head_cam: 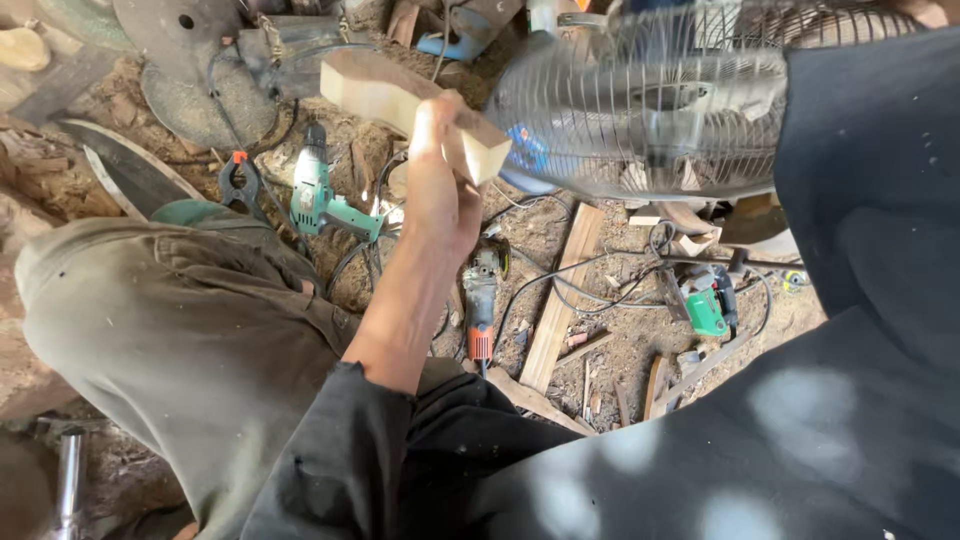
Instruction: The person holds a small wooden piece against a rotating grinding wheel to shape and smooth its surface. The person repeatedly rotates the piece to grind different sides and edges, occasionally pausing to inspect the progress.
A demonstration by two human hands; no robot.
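My left hand (440, 185) is raised in front of me and grips a pale, curved wooden block (385, 95) by its near end. The block points up and to the left, above the dirt floor. My forearm comes out of a black sleeve (340, 470), with my knee in olive trousers (170, 330) to its left. My right hand is out of sight; only a wide black sleeve (870, 250) fills the right side.
A wire-caged fan (650, 100) stands just right of the block. On the ground lie a green drill (318, 195), an orange and black angle grinder (482, 290), a green power tool (710, 300), a clamp (240, 180), cables and wooden slats (560, 300).
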